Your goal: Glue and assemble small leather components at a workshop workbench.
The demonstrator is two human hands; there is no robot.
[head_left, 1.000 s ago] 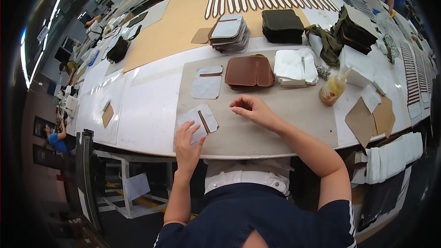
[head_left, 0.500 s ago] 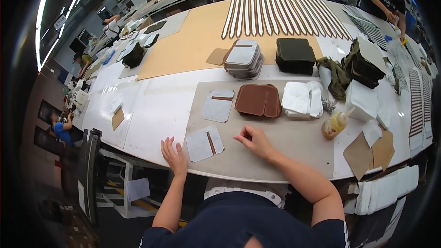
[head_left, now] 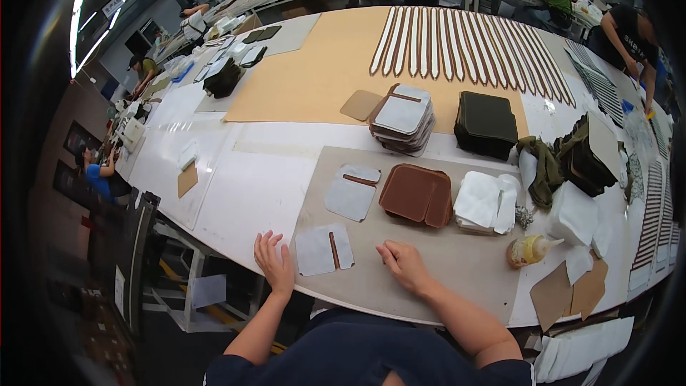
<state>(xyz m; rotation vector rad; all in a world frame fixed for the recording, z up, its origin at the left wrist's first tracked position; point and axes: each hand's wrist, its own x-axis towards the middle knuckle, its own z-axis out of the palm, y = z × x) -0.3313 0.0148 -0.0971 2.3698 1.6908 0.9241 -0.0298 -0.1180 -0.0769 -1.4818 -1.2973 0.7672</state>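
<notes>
My left hand [head_left: 274, 263] is open at the table's front edge, fingers apart, just left of a pale grey panel with a brown strip [head_left: 311, 251]. My right hand [head_left: 406, 266] rests on the grey mat [head_left: 457, 282] with its fingers curled closed; anything inside them is hidden. A second pale panel with a brown strip [head_left: 344, 196] lies farther back. Beyond my right hand sits a stack of brown leather-like pieces [head_left: 407, 193], with a stack of white pieces [head_left: 476, 199] beside it. A squeeze bottle of yellowish liquid [head_left: 529, 251] lies tilted to the right.
Farther back stand a stack of grey-faced panels [head_left: 406, 113] and a dark green stack [head_left: 486, 120]. Long white strips with brown edges [head_left: 457, 43] line the far side. Brown card pieces [head_left: 554, 289] lie at the right front. A co-worker [head_left: 629, 39] leans over the far right.
The whole view has shifted, so the table's things sit lower and tilt more. My right hand's fingers look more tightly curled; my left hand stays beside the near panel.
</notes>
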